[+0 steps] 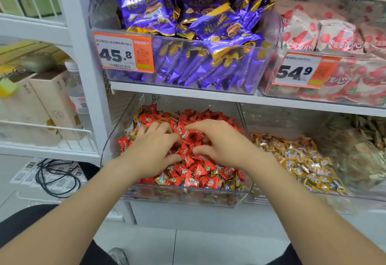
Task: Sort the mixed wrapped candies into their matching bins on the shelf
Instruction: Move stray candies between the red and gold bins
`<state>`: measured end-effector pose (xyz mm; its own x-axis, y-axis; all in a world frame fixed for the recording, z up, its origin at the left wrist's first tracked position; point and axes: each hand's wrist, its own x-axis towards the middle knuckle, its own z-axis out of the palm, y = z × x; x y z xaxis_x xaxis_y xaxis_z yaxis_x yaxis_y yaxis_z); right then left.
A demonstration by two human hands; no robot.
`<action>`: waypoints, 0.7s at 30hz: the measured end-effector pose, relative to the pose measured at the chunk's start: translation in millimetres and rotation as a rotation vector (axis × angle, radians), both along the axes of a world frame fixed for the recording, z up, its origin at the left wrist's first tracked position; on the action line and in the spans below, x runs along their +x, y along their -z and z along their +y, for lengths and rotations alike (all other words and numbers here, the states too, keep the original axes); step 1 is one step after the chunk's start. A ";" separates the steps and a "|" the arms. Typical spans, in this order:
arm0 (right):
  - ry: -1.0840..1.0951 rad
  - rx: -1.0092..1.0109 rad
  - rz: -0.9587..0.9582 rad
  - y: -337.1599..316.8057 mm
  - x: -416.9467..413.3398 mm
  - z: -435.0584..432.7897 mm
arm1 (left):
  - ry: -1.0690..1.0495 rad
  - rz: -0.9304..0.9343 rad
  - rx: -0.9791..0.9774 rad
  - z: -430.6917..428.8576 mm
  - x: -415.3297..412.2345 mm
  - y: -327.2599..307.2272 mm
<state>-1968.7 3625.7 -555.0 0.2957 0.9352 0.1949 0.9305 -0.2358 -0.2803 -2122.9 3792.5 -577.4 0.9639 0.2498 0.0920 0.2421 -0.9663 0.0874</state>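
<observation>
Resting on the red candies (189, 165) in the lower bin (188, 199) are both hands. The left hand (153, 152), at 9 o'clock, has fingertips sunk in the heap; its grasp cannot be told. The right hand (221, 142), at 3 o'clock, has its fingers spread and released. Gold candies (162, 178) lie mixed in at 6 o'clock.

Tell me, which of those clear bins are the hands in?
The lower-left bin, heaped with red candies, under the purple packets. Both the left hand and right hand rest on its pile; the gold-candy bin beside it is untouched.
</observation>
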 end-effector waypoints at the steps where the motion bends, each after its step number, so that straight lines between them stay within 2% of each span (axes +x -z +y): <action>1: 0.034 -0.008 -0.023 -4.3 1.4 -5.7 | 0.007 -0.084 0.009 -4.0 -2.1 -0.4; 3: 0.097 0.009 -0.060 -9.3 6.9 -20.4 | 0.055 -0.270 0.025 -15.2 -4.2 -0.2; 5: 0.172 0.062 -0.073 -13.8 11.2 -35.9 | 0.237 -0.391 -0.099 -30.2 -0.3 -3.9; 7: 0.239 0.129 -0.059 -18.0 14.6 -48.4 | 0.442 -0.314 -0.301 -48.3 9.4 -6.6; 9: 0.241 0.163 -0.004 -21.1 15.5 -55.7 | 0.554 -0.114 -0.380 -58.9 23.2 0.8; 11: 0.193 0.118 0.052 -21.4 13.8 -59.7 | 0.502 0.026 -0.359 -56.4 34.3 10.9; 14: 0.106 0.007 0.098 -17.8 9.0 -65.6 | 0.365 0.021 -0.283 -39.5 38.0 7.6; 17: 0.051 -0.104 0.095 -13.6 6.4 -71.1 | 0.254 0.000 -0.080 -25.5 31.6 -4.5; 21: 0.016 -0.267 -0.006 -7.1 3.1 -67.6 | 0.095 0.053 0.053 -21.8 14.6 -13.4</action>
<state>-1965.6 3558.2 -547.9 0.3108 0.9488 -0.0567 0.9274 -0.3158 -0.2007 -2108.3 3770.7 -564.0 0.9869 0.1533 0.0509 0.1521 -0.9880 0.0254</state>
